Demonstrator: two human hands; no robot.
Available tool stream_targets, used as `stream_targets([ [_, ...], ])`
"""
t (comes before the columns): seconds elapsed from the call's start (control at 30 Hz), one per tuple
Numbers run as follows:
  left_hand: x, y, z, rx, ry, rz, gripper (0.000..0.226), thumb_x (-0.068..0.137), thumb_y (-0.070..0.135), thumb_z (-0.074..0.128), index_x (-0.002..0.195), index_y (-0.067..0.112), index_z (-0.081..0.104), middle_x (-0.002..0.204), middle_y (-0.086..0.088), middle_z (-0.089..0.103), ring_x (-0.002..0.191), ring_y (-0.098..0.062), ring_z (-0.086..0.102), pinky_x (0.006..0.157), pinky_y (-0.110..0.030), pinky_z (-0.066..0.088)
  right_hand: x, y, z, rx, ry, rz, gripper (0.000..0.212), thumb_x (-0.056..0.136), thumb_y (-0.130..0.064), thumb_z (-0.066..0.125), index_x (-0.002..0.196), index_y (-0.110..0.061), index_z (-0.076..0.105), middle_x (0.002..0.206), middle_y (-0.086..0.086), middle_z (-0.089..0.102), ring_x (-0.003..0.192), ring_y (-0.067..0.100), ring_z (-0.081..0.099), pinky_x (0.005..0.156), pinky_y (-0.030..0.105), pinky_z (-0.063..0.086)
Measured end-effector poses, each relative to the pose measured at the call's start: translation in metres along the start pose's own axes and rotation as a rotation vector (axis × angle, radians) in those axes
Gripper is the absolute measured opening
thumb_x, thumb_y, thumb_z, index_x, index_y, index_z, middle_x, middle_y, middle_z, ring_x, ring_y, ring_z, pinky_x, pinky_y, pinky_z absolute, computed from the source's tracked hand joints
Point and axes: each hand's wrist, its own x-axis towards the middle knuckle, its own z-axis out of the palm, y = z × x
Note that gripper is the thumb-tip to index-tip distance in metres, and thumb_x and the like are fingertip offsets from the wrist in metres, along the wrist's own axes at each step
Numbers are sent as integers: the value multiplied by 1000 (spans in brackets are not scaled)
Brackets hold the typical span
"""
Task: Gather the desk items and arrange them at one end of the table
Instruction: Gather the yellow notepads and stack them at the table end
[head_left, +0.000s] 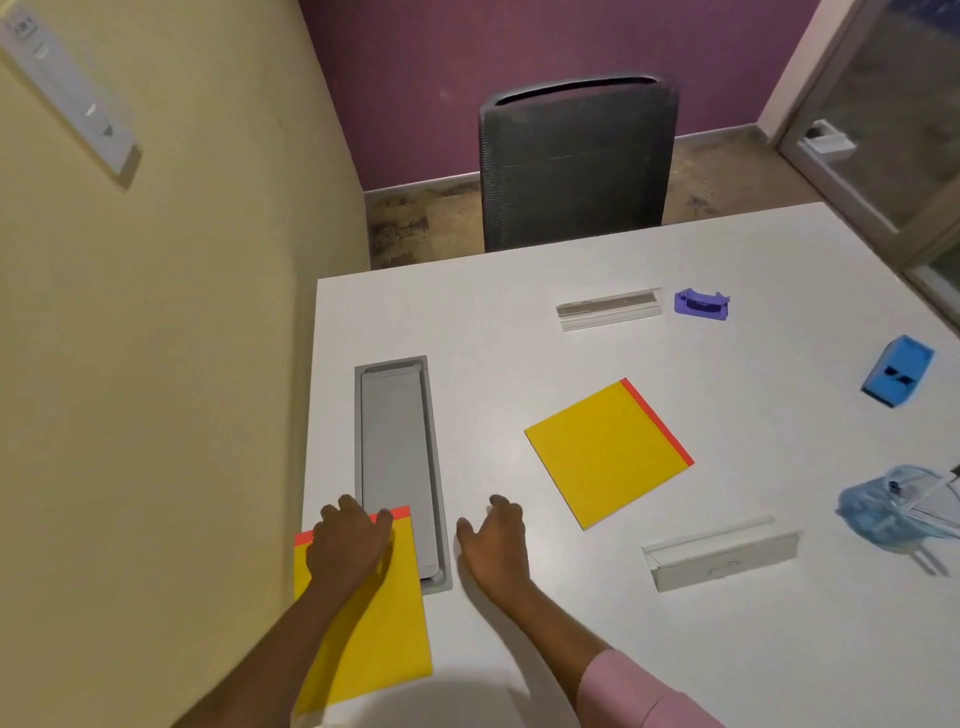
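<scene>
Left hand (350, 540) flat on the light, bendy yellow notepad (374, 642) at the worktop's (753, 649) near-left corner, probably best pinched by an edge; right hand (496, 545) loose, empty.

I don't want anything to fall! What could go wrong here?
The yellow pad under the left hand lies at the table's left edge, so a push might slide it off. It also overlaps the grey cable tray and could catch on the rim. The blue box sits near the right edge; a careless reach might knock it down.
</scene>
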Motion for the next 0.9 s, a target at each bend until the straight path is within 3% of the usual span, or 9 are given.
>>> stream_targets([
  [0.27, 23, 111, 20, 2, -63, 337, 56, 90, 50, 53, 126, 8, 46, 122, -17, 51, 115, -36, 46, 90, -46, 47, 39, 20, -73, 190, 297, 160, 62, 87, -32, 66, 137, -2, 42, 135, 17, 45, 123, 33, 48, 101, 46, 45],
  [0.6, 37, 215, 56, 59, -107, 649, 58, 90, 41, 57, 135, 8, 43, 137, -16, 46, 132, -38, 32, 97, -49, 39, 73, 56, -137, 227, 448, 357, 63, 88, -34, 65, 136, 0, 42, 135, 23, 46, 123, 40, 45, 103, 48, 39],
  [0.9, 48, 259, 93, 223, -106, 758, 67, 87, 50, 53, 136, 7, 38, 123, -17, 57, 108, -38, 56, 86, -42, 44, 94, 74, -148, 365, 473, 549, 62, 86, -34, 67, 129, 3, 42, 129, 24, 51, 119, 41, 49, 102, 47, 41],
])
